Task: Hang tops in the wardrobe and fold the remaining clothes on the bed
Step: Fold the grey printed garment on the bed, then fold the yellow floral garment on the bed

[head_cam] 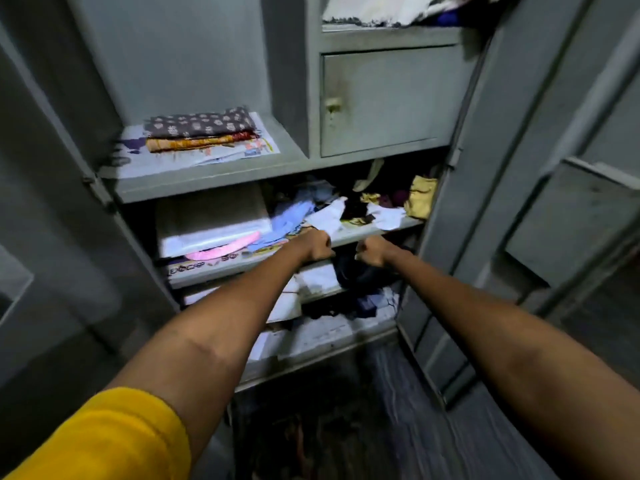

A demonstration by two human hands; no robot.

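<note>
I face an open grey metal wardrobe (214, 181). Both my arms reach in to the lower shelves. My left hand (316, 244) is curled into a fist at the front edge of a cluttered shelf (367, 230). A short gap to its right, my right hand (373, 251) is also curled. A dark garment (360, 276) is bunched on the shelf just beneath them, and both hands seem to grip its top edge; blur hides the fingers. Folded patterned clothes (202, 128) lie stacked on the upper left shelf.
Loose light blue, white and yellow cloths (420, 199) crowd the shelf behind my hands. A flat white packet (211, 223) and a pink item (225, 249) lie at its left. A shut locker door (388, 98) is upper right. The wardrobe's right door (512, 202) stands open.
</note>
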